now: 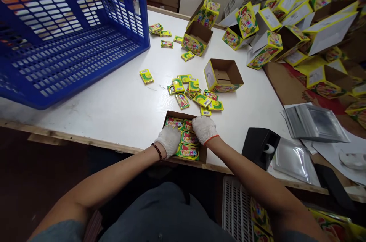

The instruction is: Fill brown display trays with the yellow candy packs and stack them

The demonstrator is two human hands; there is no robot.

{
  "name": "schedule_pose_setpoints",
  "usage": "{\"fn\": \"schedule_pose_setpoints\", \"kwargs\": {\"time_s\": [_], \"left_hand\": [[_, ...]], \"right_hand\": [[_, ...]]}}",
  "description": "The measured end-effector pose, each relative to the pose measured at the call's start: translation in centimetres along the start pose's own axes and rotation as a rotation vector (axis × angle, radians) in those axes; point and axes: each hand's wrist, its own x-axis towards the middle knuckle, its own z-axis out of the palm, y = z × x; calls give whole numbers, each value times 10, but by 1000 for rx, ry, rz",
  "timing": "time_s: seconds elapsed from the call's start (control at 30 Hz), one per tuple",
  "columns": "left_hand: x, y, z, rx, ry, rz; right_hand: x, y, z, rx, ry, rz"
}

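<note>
Bending over the near edge of the white counter, down to an open box set right at that edge. Reaching into it from the left with the gloved left hand, with fingers bent low over the packs lying in rows there, several marked TWINS; wearing a dark bracelet on that wrist. Curling the right hand, gloved too, narrow and touching at the far right corner of the box. Cannot tell, with fingertips hidden, of any pack gripped in either hand. Facing a heap of loose packs just beyond, with more scattered farther back. Looking past the heap to a second box, open-topped, on the right, and farther off to a third box with a raised flap. Flanked at far left by a blue crate, at right by piled cartons, a film stack and, nearer, a black holder
</note>
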Motion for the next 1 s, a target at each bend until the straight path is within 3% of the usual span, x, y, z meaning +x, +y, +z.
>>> {"fn": "schedule_pose_setpoints", "kwargs": {"time_s": [0.17, 0.33, 0.63, 0.8, 0.9, 1.0], "left_hand": [[24, 12, 5, -31, 268, 214], [48, 16, 19, -42, 334, 321], [61, 23, 40, 24, 269, 315], [66, 17, 59, -92, 288, 343], [63, 16, 49, -156, 229, 331], [57, 13, 18, -228, 92, 340]], "right_hand": [[-5, 13, -4, -37, -6, -19], [-5, 48, -9, 130, 83, 31], [9, 61, 9, 221, -9, -86], [18, 73, -6, 253, -65, -126], [41, 76, -18, 169, 49, -60], [70, 68, -20, -2, 180, 108]]}}
